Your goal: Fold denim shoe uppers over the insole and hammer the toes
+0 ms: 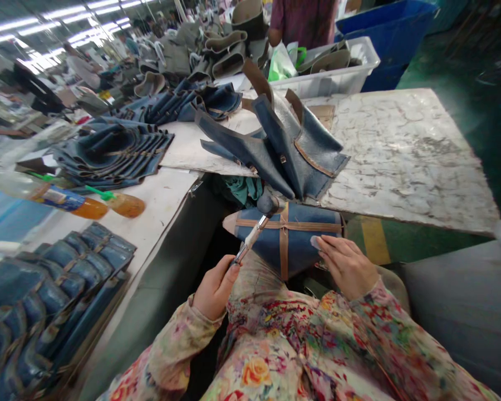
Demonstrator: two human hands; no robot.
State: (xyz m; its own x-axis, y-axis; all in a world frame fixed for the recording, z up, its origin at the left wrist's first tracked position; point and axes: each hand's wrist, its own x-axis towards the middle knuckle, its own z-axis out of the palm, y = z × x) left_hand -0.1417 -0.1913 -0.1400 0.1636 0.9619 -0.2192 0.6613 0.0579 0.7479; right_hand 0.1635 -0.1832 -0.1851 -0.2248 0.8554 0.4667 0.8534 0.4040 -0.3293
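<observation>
My left hand is closed round the handle of a small hammer, whose dark head rests at the top edge of a blue denim boot upper with tan straps crossing it. That upper lies over my lap on a form. My right hand presses on its right side, fingers curled over the fabric. Just beyond it, several finished blue uppers stand piled on the worn white board.
Stacks of blue uppers lie along the left bench and at the lower left. Two bottles of orange liquid lie on the bench. A white bin and a person's torso are at the back.
</observation>
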